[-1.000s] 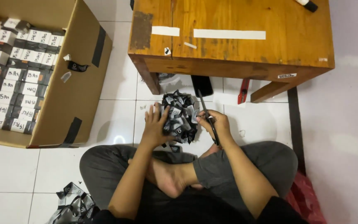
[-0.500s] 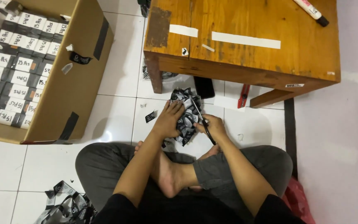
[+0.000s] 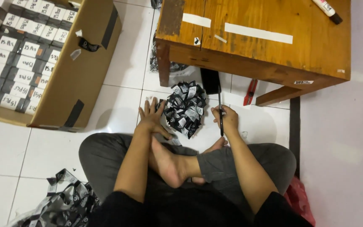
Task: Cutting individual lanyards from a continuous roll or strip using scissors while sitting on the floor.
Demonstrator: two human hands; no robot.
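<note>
A heap of small black-and-white packets [image 3: 185, 108] lies on the white floor tiles just in front of my crossed legs. My left hand [image 3: 151, 117] rests flat on the floor at the heap's left edge, fingers spread, holding nothing. My right hand [image 3: 227, 120] is to the right of the heap and grips a thin black pen [image 3: 220, 113], held nearly upright. The two hands are apart from the heap, which sits between them.
A low wooden table [image 3: 269, 46] with white tape strips and a marker [image 3: 327, 9] stands ahead. An open cardboard box [image 3: 70, 75] of small labelled boxes is at left. Red-handled cutter [image 3: 249, 93] and a black phone [image 3: 210, 80] lie under the table. More packets [image 3: 66, 201] sit by my left knee.
Both hands were pressed onto the packet heap; now they have drawn apart to either side of it. My left hand lies flat on the floor, my right still holds the pen.
</note>
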